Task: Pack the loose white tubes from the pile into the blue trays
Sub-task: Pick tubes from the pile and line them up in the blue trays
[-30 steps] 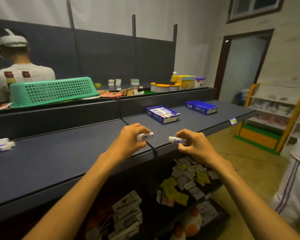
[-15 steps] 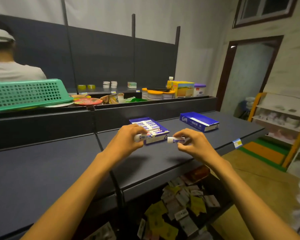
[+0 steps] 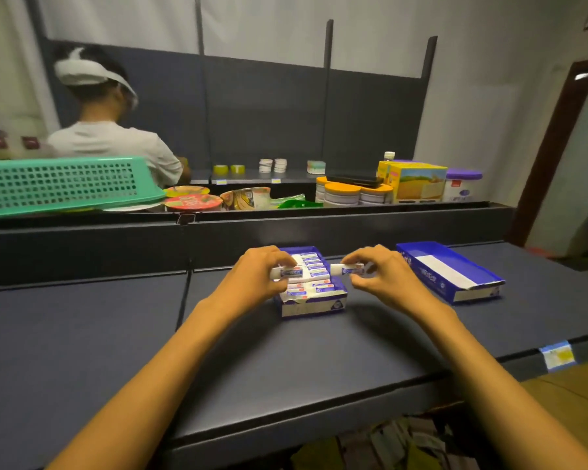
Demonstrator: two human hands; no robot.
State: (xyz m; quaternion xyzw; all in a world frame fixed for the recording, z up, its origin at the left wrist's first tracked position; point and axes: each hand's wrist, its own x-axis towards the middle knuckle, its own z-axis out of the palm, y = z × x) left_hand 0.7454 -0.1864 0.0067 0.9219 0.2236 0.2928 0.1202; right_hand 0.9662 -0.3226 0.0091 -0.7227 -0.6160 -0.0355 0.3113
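Note:
A blue tray (image 3: 311, 308) sits mid-shelf, holding several white tubes laid side by side. My left hand (image 3: 255, 276) hovers over its left half and pinches a white tube with a blue label (image 3: 287, 273). My right hand (image 3: 381, 273) is just right of the tray and pinches a second white tube (image 3: 348, 269) held level above the tray's right edge. A second blue tray (image 3: 455, 276) lies further right with only a white liner showing inside. The loose pile of tubes is out of view.
The dark shelf (image 3: 319, 361) has a raised back ledge. Behind it stand a green basket (image 3: 58, 184), bowls, tins and a yellow box (image 3: 418, 181). A person in a white shirt (image 3: 112, 144) works beyond. A price tag (image 3: 557, 357) marks the front edge.
Both hands, each holding a tube, have moved forward from the shelf's front edge to the near blue tray. The view has shifted closer to the trays.

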